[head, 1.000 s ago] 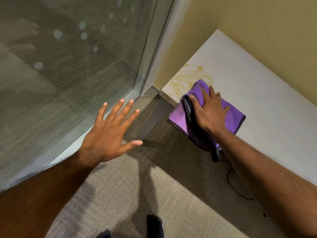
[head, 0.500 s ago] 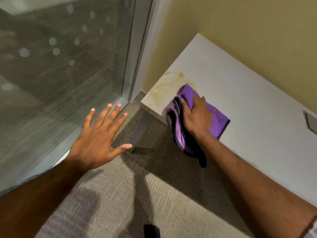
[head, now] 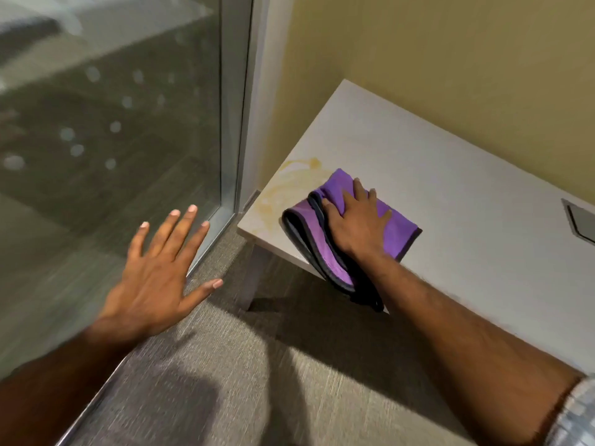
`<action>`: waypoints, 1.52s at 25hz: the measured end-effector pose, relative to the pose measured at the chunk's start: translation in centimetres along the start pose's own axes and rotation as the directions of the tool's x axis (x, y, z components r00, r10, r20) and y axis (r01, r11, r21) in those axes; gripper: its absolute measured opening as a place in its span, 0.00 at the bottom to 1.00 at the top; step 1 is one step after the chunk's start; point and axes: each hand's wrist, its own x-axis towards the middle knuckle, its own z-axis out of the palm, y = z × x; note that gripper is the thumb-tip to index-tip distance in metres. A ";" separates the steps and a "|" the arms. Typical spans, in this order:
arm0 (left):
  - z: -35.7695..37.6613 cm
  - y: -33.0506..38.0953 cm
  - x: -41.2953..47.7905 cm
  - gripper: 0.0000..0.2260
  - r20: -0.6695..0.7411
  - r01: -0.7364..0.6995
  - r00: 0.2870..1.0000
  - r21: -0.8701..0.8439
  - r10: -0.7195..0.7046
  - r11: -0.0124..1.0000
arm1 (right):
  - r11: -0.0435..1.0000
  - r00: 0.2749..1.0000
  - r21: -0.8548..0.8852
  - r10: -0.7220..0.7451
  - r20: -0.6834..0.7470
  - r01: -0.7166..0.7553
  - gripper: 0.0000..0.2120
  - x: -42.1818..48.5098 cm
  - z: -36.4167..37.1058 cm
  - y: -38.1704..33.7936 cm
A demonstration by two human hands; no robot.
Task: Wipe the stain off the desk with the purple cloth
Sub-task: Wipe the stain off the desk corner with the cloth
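A folded purple cloth (head: 397,225) with a dark hem lies on the near left corner of the white desk (head: 450,175), one end drooping over the front edge. My right hand (head: 355,220) presses flat on top of it, fingers bunching the fabric. A pale yellow stain (head: 286,185) spreads over the desk corner just left of and beyond the cloth. My left hand (head: 161,272) hovers over the carpet to the left, fingers spread, holding nothing.
A glass wall with a metal frame (head: 231,123) runs along the left, close to the desk corner. A yellow wall (head: 450,59) backs the desk. A grey cable hatch (head: 581,220) is set in the desktop at far right. Grey carpet (head: 257,381) covers the floor.
The view has swung to the right and tilted. My right hand has pushed the cloth further onto the desk, against the stain's edge, bunching it. My left hand stays spread in the air.
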 end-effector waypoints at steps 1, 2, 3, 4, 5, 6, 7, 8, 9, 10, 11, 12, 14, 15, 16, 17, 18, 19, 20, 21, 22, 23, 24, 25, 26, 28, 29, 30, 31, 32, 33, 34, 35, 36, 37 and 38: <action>-0.1 -0.1 0.1 0.39 -0.001 0.031 1.000 -0.030 -0.032 0.999 | 0.998 0.998 -0.010 -0.064 0.019 0.064 0.32 0.5 -0.1 -0.9; -0.3 0.1 0.2 0.39 -0.001 0.086 0.996 -0.076 -0.086 0.993 | 0.985 0.985 0.003 -0.173 0.026 0.173 0.32 0.6 -0.4 -1.1; -0.5 0.5 0.4 0.39 0.004 0.145 0.989 -0.122 -0.146 0.982 | 0.955 0.956 0.038 -0.294 0.017 0.294 0.31 0.2 -0.9 -0.5; -0.7 1.0 0.7 0.39 0.011 0.195 0.981 -0.162 -0.196 0.967 | 0.921 0.925 0.080 -0.381 -0.009 0.380 0.29 -0.6 -1.3 0.6; -0.9 1.5 1.0 0.39 0.015 0.228 0.973 -0.190 -0.230 0.955 | 0.902 0.909 0.112 -0.414 -0.051 0.418 0.27 -1.2 -1.5 2.0; -0.9 1.9 1.3 0.39 0.025 0.244 0.969 -0.211 -0.245 0.946 | 0.907 0.914 0.124 -0.391 -0.105 0.402 0.25 -1.8 -1.3 3.4; -0.9 2.1 1.3 0.40 0.040 0.248 0.968 -0.231 -0.246 0.941 | 0.939 0.940 0.118 -0.303 -0.154 0.322 0.24 -2.0 -0.9 4.6; -0.8 2.1 1.4 0.40 0.055 0.248 0.969 -0.251 -0.242 0.936 | 0.974 0.969 0.113 -0.175 -0.175 0.197 0.24 -1.4 -0.7 5.1; -0.7 1.9 1.5 0.40 0.063 0.245 0.970 -0.262 -0.237 0.934 | 0.990 0.984 0.119 -0.055 -0.167 0.075 0.25 -0.1 -0.6 4.9; -0.6 1.6 1.5 0.40 0.065 0.239 0.971 -0.258 -0.230 0.936 | 0.990 0.990 0.137 0.026 -0.139 -0.007 0.25 1.7 -0.6 4.0; -0.4 1.3 1.5 0.40 0.066 0.230 0.973 -0.246 -0.220 0.942 | 0.989 0.993 0.146 0.052 -0.108 -0.036 0.26 3.7 -0.6 2.8; -0.4 1.1 1.6 0.39 0.065 0.223 0.975 -0.231 -0.214 0.947 | 0.990 0.996 0.140 0.026 -0.082 -0.014 0.26 5.5 -0.6 1.4; -0.2 0.9 1.6 0.39 0.072 0.224 0.974 -0.208 -0.213 0.952 | 0.985 0.990 0.107 -0.130 -0.050 0.135 0.27 7.4 -0.5 -1.1; -0.1 1.0 1.6 0.40 0.081 0.225 0.974 -0.195 -0.213 0.955 | 0.965 0.970 0.101 -0.239 -0.041 0.242 0.28 7.5 -0.5 -1.5; 0.0 1.2 1.5 0.40 0.095 0.225 0.973 -0.183 -0.211 0.957 | 0.930 0.936 0.106 -0.350 -0.033 0.351 0.28 6.9 -0.4 -1.3; 0.1 1.3 1.4 0.41 0.108 0.226 0.972 -0.175 -0.209 0.958 | 0.891 0.899 0.120 -0.437 -0.029 0.437 0.28 5.9 -0.4 -0.7; 0.1 1.3 1.3 0.42 0.116 0.224 0.972 -0.174 -0.206 0.959 | 0.869 0.879 0.134 -0.474 -0.054 0.477 0.27 5.0 -0.1 0.3; 0.1 1.2 1.1 0.42 0.122 0.220 0.972 -0.175 -0.200 0.960 | 0.878 0.888 0.137 -0.448 -0.099 0.459 0.27 4.4 0.1 1.2; 0.1 1.3 1.1 0.42 0.131 0.213 0.973 -0.170 -0.192 0.962 | 0.915 0.918 0.117 -0.371 -0.139 0.387 0.27 4.5 0.3 1.8; 0.2 1.3 1.0 0.43 0.139 0.208 0.973 -0.162 -0.186 0.965 | 0.955 0.952 0.088 -0.269 -0.149 0.283 0.28 5.0 0.5 1.8; 0.3 1.3 0.9 0.43 0.144 0.212 0.971 -0.156 -0.191 0.965 | 0.979 0.974 0.058 -0.189 -0.129 0.197 0.31 6.1 0.5 1.0; 0.5 1.3 0.8 0.43 0.148 0.221 0.969 -0.151 -0.199 0.964 | 0.988 0.985 0.027 -0.151 -0.087 0.154 0.33 7.4 0.4 -0.2; 0.6 1.4 0.7 0.44 0.155 0.224 0.967 -0.145 -0.201 0.964 | 0.988 0.987 -0.007 -0.155 -0.040 0.155 0.36 8.9 0.3 -1.7; 0.8 1.4 0.6 0.44 0.165 0.221 0.966 -0.139 -0.197 0.965 | 0.981 0.982 -0.040 -0.188 0.004 0.188 0.38 10.0 0.3 -3.2; 1.1 1.4 0.4 0.44 0.175 0.212 0.967 -0.135 -0.187 0.968 | 0.969 0.971 -0.068 -0.235 0.043 0.238 0.41 10.7 0.3 -4.7; 1.4 1.4 -0.1 0.45 0.204 0.189 0.965 -0.113 -0.163 0.975 | 0.926 0.928 -0.086 -0.359 0.098 0.367 0.45 10.4 0.8 -6.6; 1.4 1.4 -0.2 0.46 0.217 0.178 0.964 -0.094 -0.154 0.980 | 0.889 0.890 -0.076 -0.444 0.100 0.452 0.46 9.3 1.1 -6.8; 1.5 1.4 -0.3 0.47 0.224 0.170 0.963 -0.086 -0.148 0.982 | 0.837 0.838 -0.055 -0.540 0.082 0.544 0.45 7.9 1.4 -6.3; 1.5 1.4 -0.5 0.47 0.228 0.170 0.962 -0.087 -0.147 0.982 | 0.781 0.781 -0.023 -0.623 0.047 0.624 0.43 6.6 1.6 -5.4; 1.4 1.2 -0.8 0.48 0.233 0.178 0.960 -0.090 -0.153 0.980 | 0.734 0.734 0.024 -0.679 0.010 0.678 0.41 5.7 1.7 -4.3; 1.4 1.0 -1.0 0.48 0.237 0.195 0.957 -0.092 -0.169 0.977 | 0.715 0.718 0.077 -0.695 -0.025 0.695 0.38 5.3 1.6 -3.2; 1.4 0.9 -1.2 0.48 0.234 0.215 0.954 -0.096 -0.188 0.972 | 0.733 0.742 0.121 -0.669 -0.046 0.669 0.36 5.2 1.4 -2.5; 1.4 0.8 -1.3 0.48 0.228 0.232 0.952 -0.102 -0.205 0.967 | 0.779 0.790 0.136 -0.611 -0.052 0.612 0.35 5.5 1.3 -2.5; 1.4 0.7 -1.3 0.47 0.223 0.237 0.952 -0.102 -0.210 0.966 | 0.836 0.843 0.112 -0.536 -0.046 0.538 0.34 5.9 1.3 -3.1; 1.5 0.8 -1.4 0.47 0.222 0.231 0.953 -0.098 -0.205 0.968 | 0.880 0.881 0.046 -0.471 -0.029 0.472 0.35 6.5 1.3 -4.3; 1.6 0.9 -1.5 0.46 0.225 0.224 0.954 -0.090 -0.200 0.970 | 0.899 0.900 -0.040 -0.437 0.005 0.436 0.36 6.8 1.3 -5.9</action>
